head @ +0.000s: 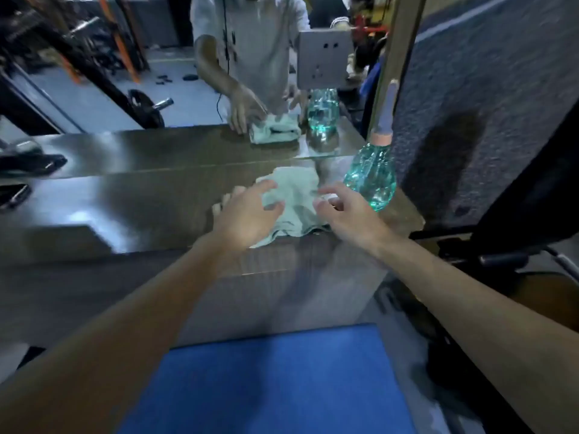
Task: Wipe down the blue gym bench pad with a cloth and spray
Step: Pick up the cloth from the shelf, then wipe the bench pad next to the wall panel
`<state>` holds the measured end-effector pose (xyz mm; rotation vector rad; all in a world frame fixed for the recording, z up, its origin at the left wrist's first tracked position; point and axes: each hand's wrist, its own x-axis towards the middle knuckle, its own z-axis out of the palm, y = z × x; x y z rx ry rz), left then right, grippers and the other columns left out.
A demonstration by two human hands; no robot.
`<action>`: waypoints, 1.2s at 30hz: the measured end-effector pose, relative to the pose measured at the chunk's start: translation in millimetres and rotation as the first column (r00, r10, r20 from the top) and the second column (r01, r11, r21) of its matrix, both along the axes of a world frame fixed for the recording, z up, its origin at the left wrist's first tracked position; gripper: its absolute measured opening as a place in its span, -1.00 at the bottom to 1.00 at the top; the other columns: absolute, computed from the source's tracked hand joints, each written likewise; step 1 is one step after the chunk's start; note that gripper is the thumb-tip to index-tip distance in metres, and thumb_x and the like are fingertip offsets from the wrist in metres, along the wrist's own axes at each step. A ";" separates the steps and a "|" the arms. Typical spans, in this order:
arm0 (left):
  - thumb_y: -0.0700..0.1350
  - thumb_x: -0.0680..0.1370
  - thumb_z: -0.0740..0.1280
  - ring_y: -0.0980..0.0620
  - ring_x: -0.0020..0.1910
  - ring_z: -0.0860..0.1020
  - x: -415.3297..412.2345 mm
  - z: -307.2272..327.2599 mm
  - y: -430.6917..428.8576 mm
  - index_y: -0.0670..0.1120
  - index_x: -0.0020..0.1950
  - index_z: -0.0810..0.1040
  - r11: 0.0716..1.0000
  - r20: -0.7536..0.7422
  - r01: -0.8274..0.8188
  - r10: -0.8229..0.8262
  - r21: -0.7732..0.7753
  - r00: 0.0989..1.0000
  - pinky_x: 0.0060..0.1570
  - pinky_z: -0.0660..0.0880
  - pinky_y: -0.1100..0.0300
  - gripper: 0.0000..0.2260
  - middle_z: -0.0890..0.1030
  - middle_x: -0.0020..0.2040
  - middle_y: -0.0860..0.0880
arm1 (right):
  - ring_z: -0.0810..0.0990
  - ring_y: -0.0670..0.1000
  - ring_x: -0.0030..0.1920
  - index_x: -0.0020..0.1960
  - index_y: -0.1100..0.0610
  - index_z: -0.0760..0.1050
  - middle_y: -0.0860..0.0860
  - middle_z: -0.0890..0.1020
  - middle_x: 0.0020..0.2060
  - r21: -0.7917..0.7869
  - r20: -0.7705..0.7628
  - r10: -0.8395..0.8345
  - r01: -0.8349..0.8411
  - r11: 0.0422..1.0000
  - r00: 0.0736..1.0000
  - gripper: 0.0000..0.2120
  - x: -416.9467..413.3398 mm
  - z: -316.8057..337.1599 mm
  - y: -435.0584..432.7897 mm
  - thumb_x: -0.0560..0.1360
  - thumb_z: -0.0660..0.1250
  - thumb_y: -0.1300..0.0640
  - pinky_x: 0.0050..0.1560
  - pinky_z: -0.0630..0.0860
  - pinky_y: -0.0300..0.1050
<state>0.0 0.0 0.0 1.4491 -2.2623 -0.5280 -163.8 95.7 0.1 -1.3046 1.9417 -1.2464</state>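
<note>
A crumpled pale-green soft cloth [293, 195] lies on the glossy, reflective brown counter [141, 198]; the clear teal plastic spray bottle [371, 180] glints; the blue bench pad [269, 386] looks matt.

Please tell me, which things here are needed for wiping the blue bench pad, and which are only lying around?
Needed for the job:
- pale cloth on the shiny ledge, under the left hand and right hand
- green spray bottle beside the cloth
- blue bench pad, nearest the camera

Only lying around:
- dark phone-like object at the ledge's left end
- weight plate seen in the mirror
</note>
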 end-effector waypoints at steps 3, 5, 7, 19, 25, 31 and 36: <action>0.22 0.54 0.24 -0.11 0.34 0.45 5.9 -8.1 8.3 0.21 0.33 0.54 0.992 0.139 0.026 -0.008 -0.127 0.990 0.33 0.21 -0.08 -0.63 0.57 0.31 0.01 | 0.54 0.02 0.10 0.31 0.09 0.48 0.02 0.56 0.09 0.017 -0.144 -0.057 0.060 0.998 0.988 -0.64 11.4 -3.2 -10.6 0.55 0.38 0.02 0.05 0.42 -0.17; 0.14 0.57 0.27 -0.03 0.33 0.46 7.0 -8.6 18.3 0.16 0.27 0.61 0.988 0.043 0.033 -0.026 -0.152 0.999 0.29 0.18 0.00 -0.69 0.60 0.28 0.07 | 0.53 0.01 0.02 0.32 0.12 0.42 0.00 0.51 0.04 0.016 -0.122 -0.090 0.092 0.996 0.988 -0.58 20.7 4.7 -11.5 0.52 0.43 0.09 -0.01 0.44 -0.17; 0.03 0.56 0.34 -0.02 0.24 0.53 8.0 -10.5 30.8 0.07 0.20 0.67 0.989 -0.102 0.038 -0.053 -0.146 0.993 0.22 0.26 0.12 -0.76 0.65 0.20 0.04 | 0.60 0.05 -0.06 0.24 0.11 0.36 0.02 0.54 0.00 -0.014 -0.088 -0.103 0.102 0.995 0.991 -0.59 30.0 9.5 -3.8 0.47 0.44 0.22 -0.12 0.57 -0.04; -0.28 0.51 0.39 0.19 -0.28 0.58 29.2 -177.8 153.4 -0.08 -0.08 0.72 0.996 -0.495 0.086 -0.056 0.038 0.867 -0.26 0.47 0.32 -0.85 0.59 -0.13 0.18 | 0.50 -0.05 -0.03 0.33 0.10 0.39 -0.12 0.50 0.05 -0.195 -0.037 0.196 -0.199 0.960 0.980 -0.50 35.3 -153.3 146.6 0.44 0.25 0.41 -0.05 0.45 -0.30; -0.38 0.54 0.34 0.06 -0.11 0.64 23.5 -374.5 179.4 -0.21 0.03 0.70 0.930 -0.533 0.276 -0.110 0.242 0.839 -0.07 0.54 0.25 -0.82 0.60 -0.03 0.06 | 0.53 0.05 -0.11 0.30 0.04 0.44 0.08 0.57 0.03 0.020 0.081 0.006 -0.007 1.000 0.997 -0.51 19.7 -341.6 180.6 0.40 0.23 0.30 -0.14 0.53 -0.11; -0.27 0.51 0.25 -0.03 -0.04 0.65 29.5 -531.1 181.7 -0.03 -0.03 0.70 0.899 -0.435 0.357 -0.225 0.252 0.872 0.05 0.57 0.04 -0.74 0.65 -0.03 0.08 | 0.42 0.24 0.30 0.46 0.09 0.35 0.17 0.43 0.25 0.407 -0.462 0.024 0.187 0.894 0.887 -0.48 -3.6 -493.9 201.8 0.51 0.32 0.09 0.33 0.28 -0.04; -0.08 0.49 0.22 -0.04 0.03 0.55 33.6 -582.5 171.1 -0.04 0.04 0.68 0.874 0.036 0.469 -0.469 -0.130 0.883 -0.01 0.40 0.01 -0.73 0.61 0.03 0.06 | -0.02 0.18 0.57 0.52 -0.07 0.26 0.08 0.18 0.56 0.409 -0.700 0.260 0.074 0.910 0.665 -0.25 17.5 -543.9 190.0 0.47 -0.21 -0.36 0.51 -0.09 0.26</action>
